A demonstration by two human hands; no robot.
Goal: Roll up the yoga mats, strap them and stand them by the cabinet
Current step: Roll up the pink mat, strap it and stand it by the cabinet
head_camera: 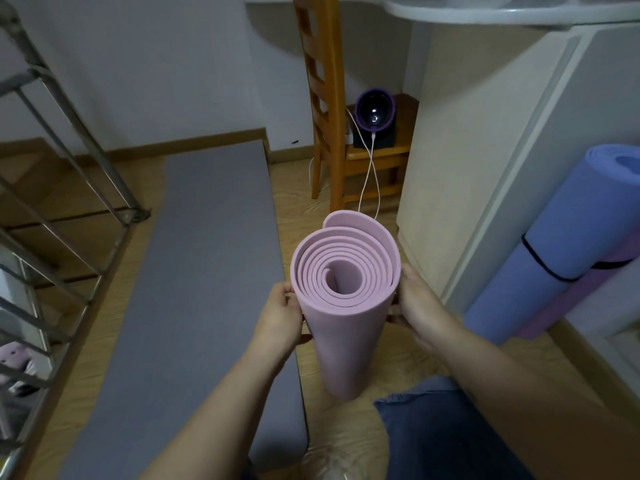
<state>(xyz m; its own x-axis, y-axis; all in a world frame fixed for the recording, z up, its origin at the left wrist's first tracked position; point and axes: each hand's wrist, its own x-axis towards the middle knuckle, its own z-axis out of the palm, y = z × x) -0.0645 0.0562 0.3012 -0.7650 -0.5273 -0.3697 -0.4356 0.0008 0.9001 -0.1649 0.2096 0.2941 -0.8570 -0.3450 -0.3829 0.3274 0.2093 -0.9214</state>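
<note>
A rolled pink yoga mat (346,327) stands upright on the wooden floor in front of me, its spiral end facing up and no strap visible on it. My left hand (280,317) grips its left side near the top, and my right hand (415,306) grips its right side. A grey mat (204,258) lies flat and unrolled on the floor to the left. A blue rolled mat (561,237) with a black strap leans against the white cabinet (485,140) at the right, with a purple rolled mat (568,303) behind it.
A wooden chair (329,109) stands behind the pink mat, carrying a dark purple device (375,112) with a white cable hanging down. A metal stair railing (62,188) runs along the left. My knee in blue cloth (440,431) is at the lower right.
</note>
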